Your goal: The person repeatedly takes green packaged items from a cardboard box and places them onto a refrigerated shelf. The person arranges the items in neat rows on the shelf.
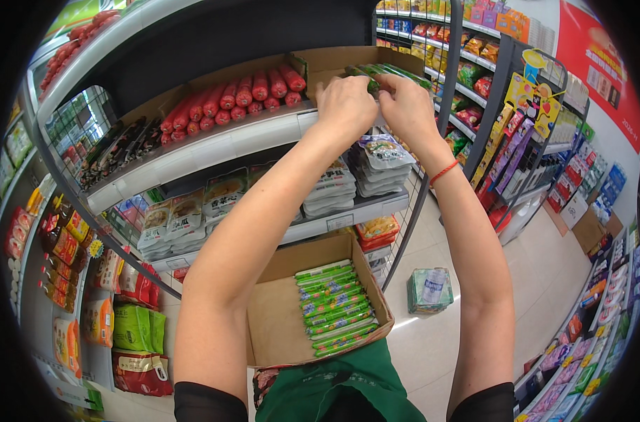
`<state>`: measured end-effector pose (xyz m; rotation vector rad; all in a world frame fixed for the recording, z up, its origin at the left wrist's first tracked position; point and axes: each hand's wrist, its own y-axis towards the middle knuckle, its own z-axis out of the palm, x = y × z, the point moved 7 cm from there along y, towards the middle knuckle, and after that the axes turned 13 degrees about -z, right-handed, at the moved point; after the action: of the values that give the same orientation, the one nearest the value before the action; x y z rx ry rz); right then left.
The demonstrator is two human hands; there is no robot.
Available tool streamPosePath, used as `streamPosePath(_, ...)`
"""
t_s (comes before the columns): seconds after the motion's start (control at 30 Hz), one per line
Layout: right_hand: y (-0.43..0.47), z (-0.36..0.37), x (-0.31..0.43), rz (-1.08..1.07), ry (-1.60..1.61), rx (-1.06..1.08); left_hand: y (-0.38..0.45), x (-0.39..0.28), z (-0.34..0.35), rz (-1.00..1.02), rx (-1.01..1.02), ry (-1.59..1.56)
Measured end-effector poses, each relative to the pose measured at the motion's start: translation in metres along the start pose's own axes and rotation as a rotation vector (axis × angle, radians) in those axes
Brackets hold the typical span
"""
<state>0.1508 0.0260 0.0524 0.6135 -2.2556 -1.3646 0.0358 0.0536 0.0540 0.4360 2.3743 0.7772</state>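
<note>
On the upper shelf at the right, my left hand [349,105] and my right hand [408,108] meet over green-wrapped sticks [375,71] lying in a cardboard tray [327,60]. Both hands touch sticks there; the fingertips are partly hidden, so their grip is unclear. Red-wrapped sausages [235,97] are stacked left of that tray. Below my forearms, an open cardboard box [272,316] rests against the lower shelf and a green apron [335,387]. Its right half holds a row of green-wrapped sticks [338,308]; bare cardboard shows in its left half.
Dark-wrapped sticks [117,153] lie at the upper shelf's left end. Flat food pouches [185,211] fill the shelf below. The rack has wire mesh sides. A green package [429,291] stands on the tiled floor at the right. Stocked shelves [578,364] curve along the right.
</note>
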Motion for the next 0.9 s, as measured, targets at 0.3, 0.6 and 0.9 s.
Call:
streamPosePath(0.3,0.001,-0.011,0.013,0.068,0.139,-0.137,-0.017,-0.008,-0.019,0.131,-0.149,-0.105)
streamPosePath(0.6,-0.004,-0.016,0.017,0.054,0.123,-0.168,-0.036,-0.012,-0.032,0.219,-0.155,-0.196)
streamPosePath(0.9,-0.022,-0.041,0.054,-0.010,0.116,-0.222,-0.051,-0.005,-0.029,0.063,-0.015,-0.773)
